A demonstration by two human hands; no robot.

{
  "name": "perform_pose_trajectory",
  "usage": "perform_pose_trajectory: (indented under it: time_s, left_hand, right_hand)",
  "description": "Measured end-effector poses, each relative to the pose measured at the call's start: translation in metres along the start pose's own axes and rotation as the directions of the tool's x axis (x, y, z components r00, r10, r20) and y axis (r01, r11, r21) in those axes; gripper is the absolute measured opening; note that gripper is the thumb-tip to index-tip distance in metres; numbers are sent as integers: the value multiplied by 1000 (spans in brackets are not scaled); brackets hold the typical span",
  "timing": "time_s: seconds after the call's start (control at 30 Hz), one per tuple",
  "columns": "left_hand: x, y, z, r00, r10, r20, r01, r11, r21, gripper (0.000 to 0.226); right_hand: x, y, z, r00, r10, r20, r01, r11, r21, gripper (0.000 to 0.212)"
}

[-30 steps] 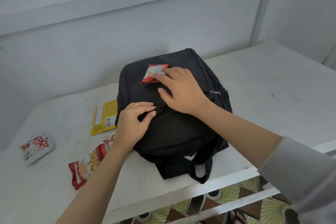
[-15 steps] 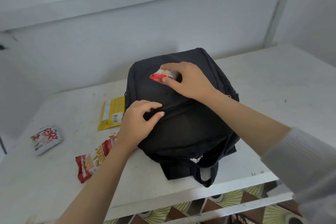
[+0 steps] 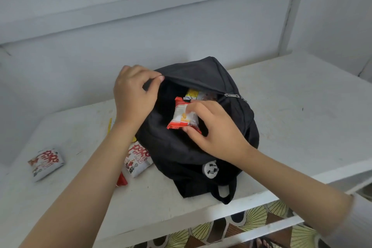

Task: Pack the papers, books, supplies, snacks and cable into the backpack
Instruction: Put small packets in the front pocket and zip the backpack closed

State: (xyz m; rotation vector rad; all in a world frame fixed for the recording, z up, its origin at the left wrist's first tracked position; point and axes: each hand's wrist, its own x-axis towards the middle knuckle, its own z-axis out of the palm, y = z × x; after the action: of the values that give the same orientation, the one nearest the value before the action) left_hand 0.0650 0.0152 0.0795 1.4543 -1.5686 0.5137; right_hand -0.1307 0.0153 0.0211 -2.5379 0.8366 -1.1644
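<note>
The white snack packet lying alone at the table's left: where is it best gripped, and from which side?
Probably from above, pinching the white snack packet across its puffed middle: it lies flat on the table, with every edge free.

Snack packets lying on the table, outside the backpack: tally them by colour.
White Popo packets: 2
Red packet, mostly hidden: 1
Yellow packet, only an edge showing: 1
Total: 4
</note>
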Motion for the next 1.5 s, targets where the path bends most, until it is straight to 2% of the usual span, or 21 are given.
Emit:
perform_pose_trajectory:
  time_s: [0.1, 0.23, 0.37, 0.43, 0.57, 0.67, 0.73, 0.83, 0.9, 1.0, 1.1, 1.2, 1.23, 1.3, 1.4, 1.5]
  left_hand:
    - [4, -1, -3, 996, 90, -19, -88, 994, 63, 16]
    - [1, -3, -7, 991, 137, -5, -136, 988, 75, 15]
    - [-1, -3, -12, 989, 149, 9, -149, 986, 70, 13]
    - [-3, -3, -13, 988, 153, 21, -154, 985, 72, 13]
    - [-8, -3, -14, 988, 150, 34, -152, 986, 70, 13]
    - [-11, -6, -15, 986, 157, 59, -160, 985, 67, 15]
    - [-12, -8, -15, 985, 157, 71, -162, 985, 64, 16]
    - [-12, -9, -15, 985, 150, 79, -155, 986, 60, 15]
    - [-14, -8, -15, 986, 148, 82, -154, 986, 64, 15]
    - [-19, -9, -15, 987, 126, 96, -131, 991, 39, 16]
    - [-34, -9, -13, 986, 109, 125, -110, 994, 0, 15]
    - [-52, -10, -7, 979, 105, 173, -104, 995, -15, 13]
    - [-58, -11, -4, 977, 98, 191, -98, 995, -12, 13]
    - [-68, -12, 2, 973, 69, 220, -71, 997, 1, 11]
    - [-81, -13, 11, 970, 31, 242, -37, 999, 21, 11]
    - [-94, -15, 18, 964, -34, 265, 23, 999, 46, 19]
  right_hand:
    - [14, -1, 11, 995, 95, 37, -91, 992, -89, 30]
    - [26, -2, 25, 991, 122, 59, -95, 937, -336, 29]
    - [24, -7, 33, 969, 146, 198, -61, 922, -381, 68]
    - [27, -3, 36, 945, 206, 253, -84, 902, -423, 72]
    - [37, 4, 42, 912, 278, 302, -168, 924, -344, 61]
    - [27, -4, 41, 979, 80, 187, -26, 961, -276, 62]
    - [22, -6, 43, 978, -12, 210, 61, 972, -226, 62]
    - [28, -3, 45, 937, 104, 334, -17, 967, -255, 74]
    - [33, -4, 45, 913, 167, 372, -50, 951, -305, 68]
    - [25, -15, 40, 956, 76, 285, -7, 972, -236, 57]
    - [9, -21, 28, 993, -105, 55, 112, 984, -136, 38]
    - [3, -13, 16, 985, -117, -125, 93, 978, -186, 35]
    - [3, -7, 13, 990, -86, -113, 58, 972, -230, 40]
    - [4, 6, 11, 999, 25, 27, -15, 947, -320, 52]
    - [5, 24, 12, 948, 158, 276, -41, 921, -388, 66]
    - [2, 32, 17, 910, 186, 371, -27, 919, -393, 76]
